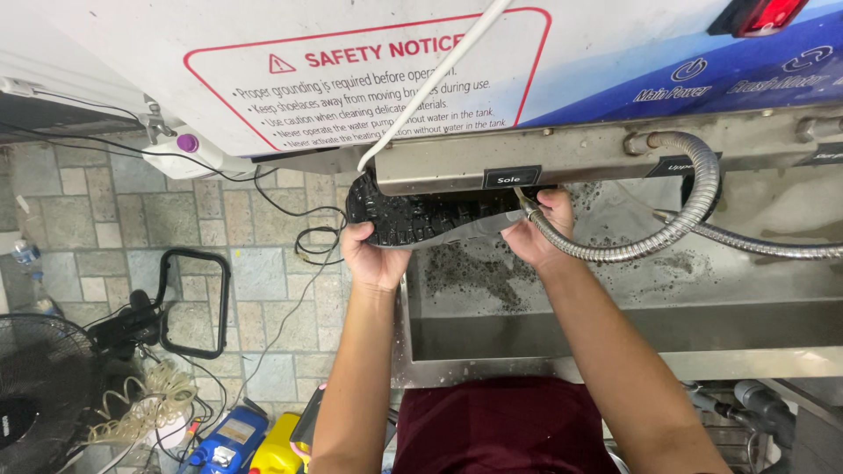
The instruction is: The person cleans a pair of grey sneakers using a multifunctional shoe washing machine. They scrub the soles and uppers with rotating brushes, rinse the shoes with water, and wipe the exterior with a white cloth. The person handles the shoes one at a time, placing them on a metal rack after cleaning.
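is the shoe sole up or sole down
Sole up: the shoe lies on its side-to-side axis with black wet tread facing the camera, held by left hand and right hand.

Premises present as a shoe-cleaning workshop. A washing machine (439,79) bearing a safety notice panel stands over a soapy steel sink (615,342) with flexible metal hoses (676,219). Cables (299,237), a fan (35,386) and bottles (255,439) occupy the tiled floor (88,219).

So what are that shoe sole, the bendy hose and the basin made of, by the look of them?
The shoe sole, held between the left hand and right hand, looks like black rubber: matte, studded tread, wet. The hose seems to be metal: grey, shiny, ribbed in coils. The basin is probably stainless steel: dull silver sheet with folded edges, flecked with suds.
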